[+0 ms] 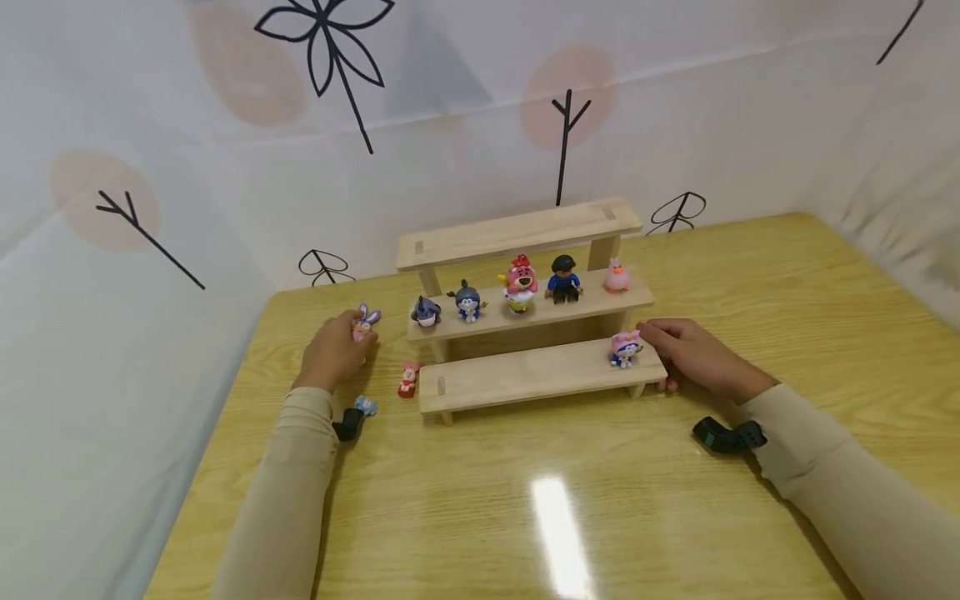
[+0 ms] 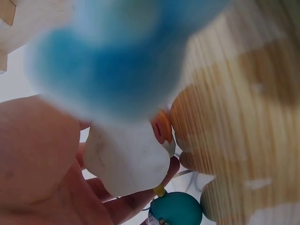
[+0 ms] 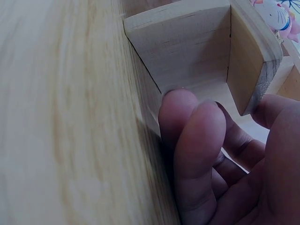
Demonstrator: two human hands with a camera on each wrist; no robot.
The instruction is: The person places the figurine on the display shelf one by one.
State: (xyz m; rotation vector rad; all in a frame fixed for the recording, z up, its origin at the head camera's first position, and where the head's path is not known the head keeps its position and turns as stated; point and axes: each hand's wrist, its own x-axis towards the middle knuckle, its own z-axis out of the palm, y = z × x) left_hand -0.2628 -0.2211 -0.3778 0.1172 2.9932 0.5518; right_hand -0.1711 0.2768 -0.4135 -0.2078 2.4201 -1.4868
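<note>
In the head view my left hand [image 1: 332,354] pinches a small figurine with purple rabbit ears [image 1: 365,323], left of the tiered wooden stand [image 1: 525,371]. Its white base [image 2: 126,161] faces the left wrist camera, thumb and fingers around it. A light-blue figurine [image 1: 366,406] lies on the table by that wrist, a large blur in the wrist view. My right hand [image 1: 693,358] grips the right end of the stand's lowest step, with curled fingers [image 3: 199,145] low beside the board. Next to it, a pink-hatted figurine [image 1: 625,349] stands on that step.
Along the middle step stand several figurines, among them a red-and-pink bear [image 1: 520,283] and a black-capped toy figure [image 1: 564,279]. A red-and-pink figurine [image 1: 408,379] lies left of the stand. Behind the table [image 1: 450,517] hangs a patterned white cloth [image 1: 465,150].
</note>
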